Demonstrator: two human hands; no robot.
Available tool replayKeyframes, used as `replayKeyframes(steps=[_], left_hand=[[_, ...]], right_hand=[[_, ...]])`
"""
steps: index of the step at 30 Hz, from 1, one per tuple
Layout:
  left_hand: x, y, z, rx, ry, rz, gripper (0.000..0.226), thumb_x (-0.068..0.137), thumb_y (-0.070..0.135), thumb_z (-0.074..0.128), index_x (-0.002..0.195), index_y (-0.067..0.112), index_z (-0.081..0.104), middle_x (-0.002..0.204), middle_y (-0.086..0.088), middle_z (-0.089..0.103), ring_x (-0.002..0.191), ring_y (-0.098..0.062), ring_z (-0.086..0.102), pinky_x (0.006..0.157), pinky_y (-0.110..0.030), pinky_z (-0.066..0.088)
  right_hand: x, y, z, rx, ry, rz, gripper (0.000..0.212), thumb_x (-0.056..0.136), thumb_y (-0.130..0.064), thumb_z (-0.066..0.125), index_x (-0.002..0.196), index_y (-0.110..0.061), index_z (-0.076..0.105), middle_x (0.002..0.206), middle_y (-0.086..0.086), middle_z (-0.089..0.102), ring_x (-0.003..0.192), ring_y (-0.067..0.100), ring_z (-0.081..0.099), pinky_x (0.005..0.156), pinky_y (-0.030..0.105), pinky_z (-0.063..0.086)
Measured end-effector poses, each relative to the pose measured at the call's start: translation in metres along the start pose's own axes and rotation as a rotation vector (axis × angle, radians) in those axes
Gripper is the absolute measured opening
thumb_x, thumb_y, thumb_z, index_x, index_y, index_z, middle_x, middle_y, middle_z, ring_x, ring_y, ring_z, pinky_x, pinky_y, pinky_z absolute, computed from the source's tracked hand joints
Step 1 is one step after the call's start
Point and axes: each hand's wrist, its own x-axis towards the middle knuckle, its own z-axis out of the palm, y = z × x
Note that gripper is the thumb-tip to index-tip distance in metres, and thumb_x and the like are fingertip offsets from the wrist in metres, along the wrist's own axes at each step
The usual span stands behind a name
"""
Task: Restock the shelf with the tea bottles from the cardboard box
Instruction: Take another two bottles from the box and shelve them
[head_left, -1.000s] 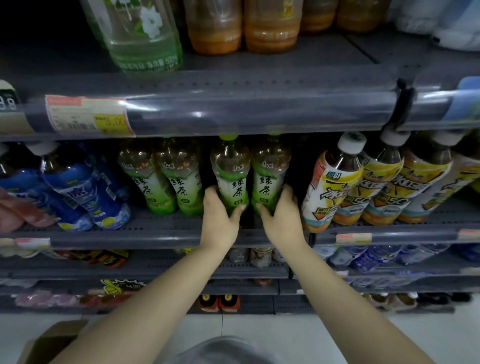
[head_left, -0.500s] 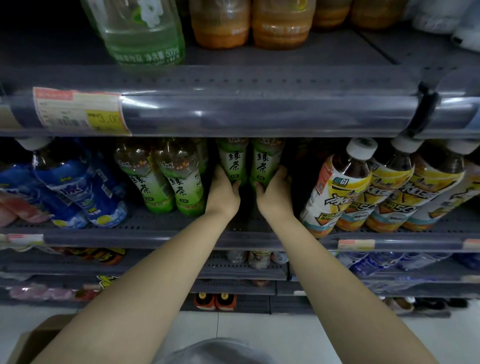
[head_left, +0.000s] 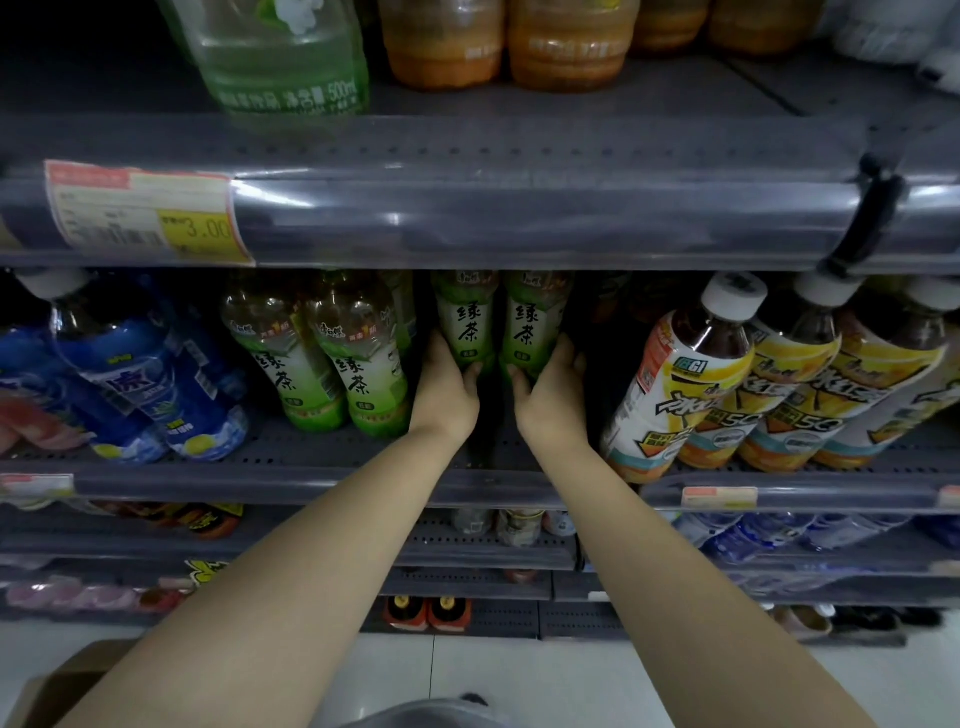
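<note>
Both arms reach into the middle shelf (head_left: 322, 486). Left hand (head_left: 444, 392) grips the base of a green tea bottle (head_left: 466, 322), thumb on the front, fingers curled round the far side. Right hand (head_left: 550, 395) grips a second green tea bottle (head_left: 531, 322) the same way, mirrored. The two bottles stand upright, side by side and touching, set deep in the shelf; their tops are hidden behind the upper shelf's price rail (head_left: 519, 218).

Just left of them, two more green tea bottles (head_left: 332, 364) stand nearer the front edge. Further left, blue-label bottles (head_left: 130, 374). To the right, a row of yellow-label iced tea bottles (head_left: 691, 384) with white caps.

The upper shelf carries a green 500ml bottle (head_left: 280, 62) and amber bottles (head_left: 509, 47); a 3.00 price tag (head_left: 145, 213) sits on its rail.

Cardboard box (head_left: 57, 686) is on the floor at bottom left, only a corner in view; contents can't be seen.
</note>
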Motion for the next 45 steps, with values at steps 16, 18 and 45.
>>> replayKeyframes(steps=[16,18,45], left_hand=[[-0.05,0.014,-0.022,-0.147,-0.017,0.018,0.063,0.092,0.018,0.055,0.147,0.012,0.023,0.148,-0.006,0.039,0.138,-0.018,0.035,0.11,-0.023,0.026],[-0.071,0.011,-0.036,-0.188,-0.077,0.056,0.06,0.093,0.018,0.054,0.146,0.013,0.026,0.148,-0.002,0.039,0.138,-0.012,0.033,0.113,-0.025,0.026],[-0.357,-0.352,-0.386,-0.128,0.542,-0.678,0.027,0.096,0.025,0.048,0.121,0.018,0.055,0.113,0.012,0.058,0.1,0.002,0.055,0.088,-0.011,0.045]], right_hand=[[-0.039,-0.003,-0.016,0.055,0.047,-0.167,0.063,0.089,-0.035,0.057,0.139,-0.003,0.035,0.13,0.018,0.053,0.119,0.03,0.051,0.097,0.038,0.047],[-0.057,-0.008,-0.023,0.166,0.028,-0.179,0.053,0.091,-0.033,0.055,0.135,-0.006,0.042,0.13,0.012,0.056,0.121,0.022,0.052,0.099,0.033,0.045],[-0.399,-0.259,0.298,0.336,-1.188,-0.643,0.018,0.096,-0.018,0.05,0.108,-0.018,0.062,0.106,-0.014,0.061,0.102,-0.008,0.056,0.083,0.007,0.042]])
